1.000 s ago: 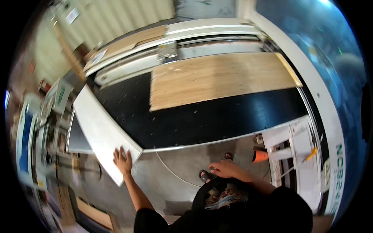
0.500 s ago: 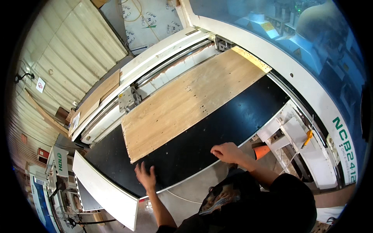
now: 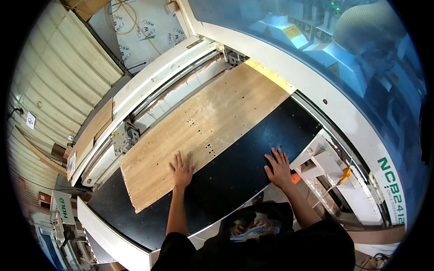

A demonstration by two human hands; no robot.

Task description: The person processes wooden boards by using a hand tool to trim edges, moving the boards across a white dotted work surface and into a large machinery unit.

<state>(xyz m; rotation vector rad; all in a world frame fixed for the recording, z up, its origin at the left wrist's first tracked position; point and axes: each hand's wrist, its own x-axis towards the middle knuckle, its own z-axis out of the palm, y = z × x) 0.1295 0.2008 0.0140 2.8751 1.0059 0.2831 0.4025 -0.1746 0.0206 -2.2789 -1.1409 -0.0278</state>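
A long wood-grain board point(image 3: 162, 158) with several small drilled holes lies on the black machine table point(image 3: 226, 174), its far right end at the machine's opening. My left hand point(image 3: 182, 170) rests on the board near its front edge, palm down with the fingers spread. Off the board, my right hand point(image 3: 278, 169) lies on the black table surface, fingers apart, close to the table's near edge. Neither hand grips anything. A metal clamp point(image 3: 125, 137) on the rail stands by the board's left back side.
The machine's white housing with a blue window point(image 3: 271, 27) rises beyond the board. A rail point(image 3: 176, 81) runs along the back. Right of my right hand are a white frame point(image 3: 330, 169) and a yellow-orange air gun point(image 3: 345, 175). Panels point(image 3: 92, 135) lean at far left.
My left hand has moved from the black table beside the board's left corner onto the board. My right hand, formerly curled, has reached forward and opened flat on the table. The view has shifted.
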